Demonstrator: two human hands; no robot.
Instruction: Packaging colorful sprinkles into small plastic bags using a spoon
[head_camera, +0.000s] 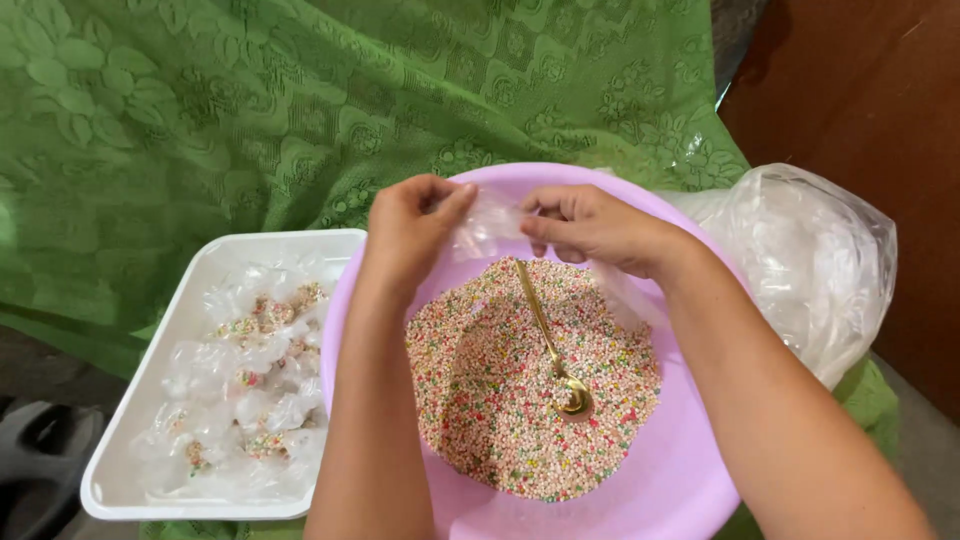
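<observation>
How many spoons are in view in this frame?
1. A gold spoon lies in the pink basin, bowl end sunk in the coloured beads, handle pointing up toward the hands. Others could be buried under the beads.

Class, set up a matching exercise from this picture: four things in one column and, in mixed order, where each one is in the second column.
Things
1. gold spoon
2. small clear bag
3. filled packets
4. large clear plastic bag

Places
A. in the white tray
B. lying on the coloured beads in the pink basin
C. on the green cloth, right of the basin
D. held between the left hand and right hand

Pairs: 1-B, 2-D, 3-A, 4-C
</observation>
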